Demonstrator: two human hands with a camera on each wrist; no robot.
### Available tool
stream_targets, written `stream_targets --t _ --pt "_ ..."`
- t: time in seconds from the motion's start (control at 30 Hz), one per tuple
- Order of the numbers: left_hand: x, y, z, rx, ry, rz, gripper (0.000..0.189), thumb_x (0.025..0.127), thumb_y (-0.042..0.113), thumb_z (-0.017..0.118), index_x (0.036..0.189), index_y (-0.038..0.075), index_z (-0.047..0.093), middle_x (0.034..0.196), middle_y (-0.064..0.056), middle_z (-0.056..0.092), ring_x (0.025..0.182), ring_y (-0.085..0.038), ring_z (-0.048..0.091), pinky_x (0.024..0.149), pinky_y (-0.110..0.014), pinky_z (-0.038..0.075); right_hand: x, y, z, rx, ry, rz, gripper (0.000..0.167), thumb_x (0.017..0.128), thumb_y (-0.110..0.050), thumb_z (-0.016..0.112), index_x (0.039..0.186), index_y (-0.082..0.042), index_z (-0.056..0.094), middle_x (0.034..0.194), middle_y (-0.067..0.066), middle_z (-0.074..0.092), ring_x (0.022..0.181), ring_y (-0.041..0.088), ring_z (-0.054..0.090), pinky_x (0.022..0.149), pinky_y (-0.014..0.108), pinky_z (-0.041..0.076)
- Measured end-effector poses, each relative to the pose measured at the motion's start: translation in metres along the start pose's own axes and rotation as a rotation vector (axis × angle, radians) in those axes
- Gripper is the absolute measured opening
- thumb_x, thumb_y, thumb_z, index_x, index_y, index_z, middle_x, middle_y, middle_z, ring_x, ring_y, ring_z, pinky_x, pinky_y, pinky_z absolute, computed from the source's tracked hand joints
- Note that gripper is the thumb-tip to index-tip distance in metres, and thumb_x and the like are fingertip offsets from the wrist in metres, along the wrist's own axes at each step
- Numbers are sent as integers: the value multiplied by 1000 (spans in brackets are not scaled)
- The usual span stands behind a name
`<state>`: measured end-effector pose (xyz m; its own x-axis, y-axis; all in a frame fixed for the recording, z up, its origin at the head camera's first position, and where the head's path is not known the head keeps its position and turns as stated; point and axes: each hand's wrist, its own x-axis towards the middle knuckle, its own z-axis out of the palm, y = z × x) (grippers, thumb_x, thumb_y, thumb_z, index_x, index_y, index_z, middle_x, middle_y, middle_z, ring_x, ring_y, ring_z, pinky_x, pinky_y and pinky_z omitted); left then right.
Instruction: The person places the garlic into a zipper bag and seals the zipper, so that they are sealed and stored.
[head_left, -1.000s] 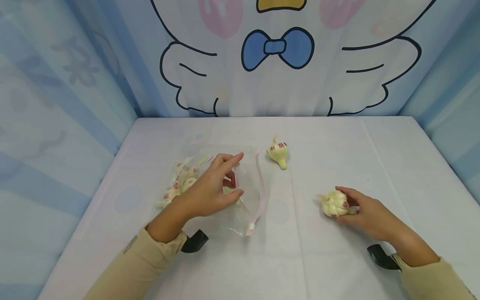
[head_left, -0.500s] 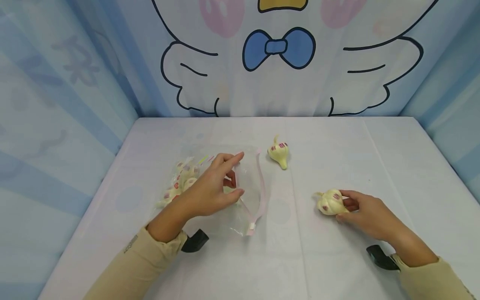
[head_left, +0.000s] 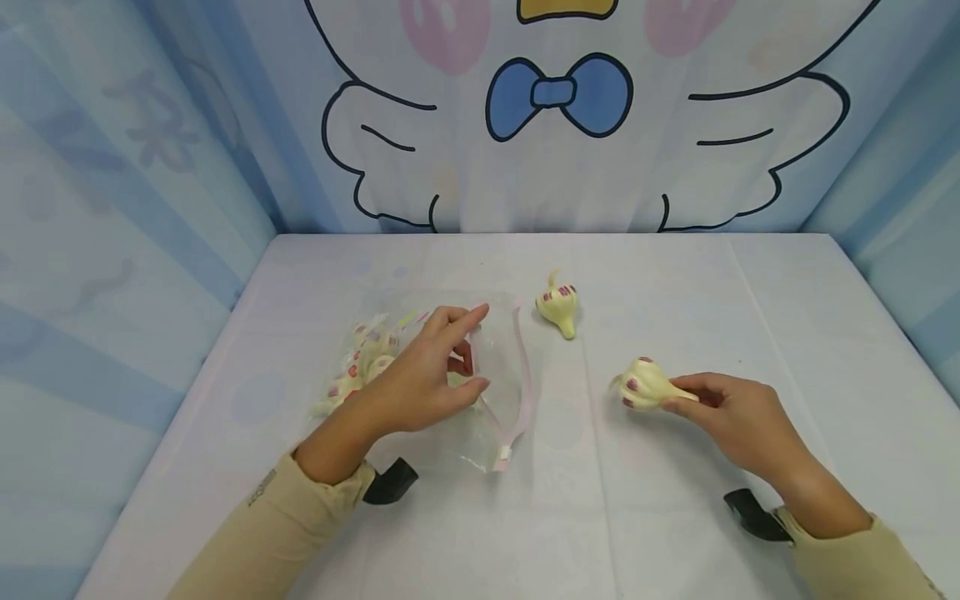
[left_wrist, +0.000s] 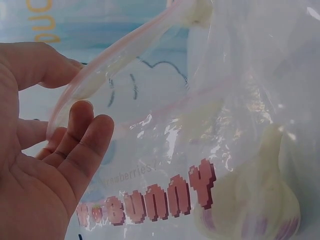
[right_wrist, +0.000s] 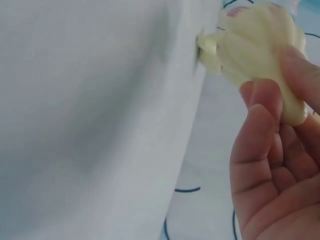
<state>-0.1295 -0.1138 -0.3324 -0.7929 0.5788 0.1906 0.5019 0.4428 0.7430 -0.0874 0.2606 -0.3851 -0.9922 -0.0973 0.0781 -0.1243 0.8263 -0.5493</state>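
Observation:
A clear zip bag [head_left: 498, 350] with a pink edge lies at the left of the table, several garlic bulbs [head_left: 367, 354] inside it. My left hand [head_left: 423, 375] holds the bag at its mouth. Thumb and forefinger stand spread at the pink edge in the left wrist view, the other fingers bent against the plastic. My right hand [head_left: 742, 417] pinches a pale garlic bulb [head_left: 641, 385] with purple marks by its stem end. Its rounded end points left, towards the bag. Whether that bulb touches the table is hard to tell.
Another garlic bulb [head_left: 557, 308] lies on the white table [head_left: 675, 517] just beyond the bag's mouth, to its right. A white slider [head_left: 503, 454] sits at the near end of the bag's pink edge. A printed curtain [head_left: 555, 183] hangs behind the table.
My right hand has turned the garlic bulb and shifted its grip to the stem end, and the bulb has moved a little left and away. My left hand has stayed put.

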Motion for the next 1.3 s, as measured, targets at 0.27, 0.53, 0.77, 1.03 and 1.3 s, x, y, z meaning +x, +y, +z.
stream_targets --t 0.27,0.53,0.77,1.03,1.3 --pt "-1 -1 0 -2 4 7 80 87 -1 73 154 -4 30 129 -19 41 91 -18 58 84 -25 56 6 -19 3 70 66 -108 27 92 -14 73 116 -1 73 104 12 72 77 12 56 57 20 48" --pt "1 0 -2 22 22 -2 81 86 0 75 154 -3 32 128 -16 41 92 -18 57 84 -25 56 13 -42 8 125 -8 -147 26 96 -5 65 120 1 71 114 10 64 95 23 61 75 10 48" --pt "1 2 -3 34 22 1 80 86 0 74 154 -4 31 127 -16 42 92 -18 57 84 -25 56 20 -62 17 208 29 -210 18 89 -1 73 107 -5 75 103 3 69 86 17 65 75 13 52" --pt "0 5 -5 54 17 -43 81 86 2 75 154 -2 31 128 -16 41 95 -19 58 85 -25 56 32 -87 31 334 1 -282 18 84 3 77 101 -4 76 99 3 71 85 14 68 78 19 56" --pt "1 5 -4 49 16 -50 81 86 2 75 155 -1 32 127 -16 42 95 -19 57 86 -26 56 43 -102 46 292 -34 -320 14 87 -1 76 101 -1 77 98 3 69 85 16 67 77 29 59"
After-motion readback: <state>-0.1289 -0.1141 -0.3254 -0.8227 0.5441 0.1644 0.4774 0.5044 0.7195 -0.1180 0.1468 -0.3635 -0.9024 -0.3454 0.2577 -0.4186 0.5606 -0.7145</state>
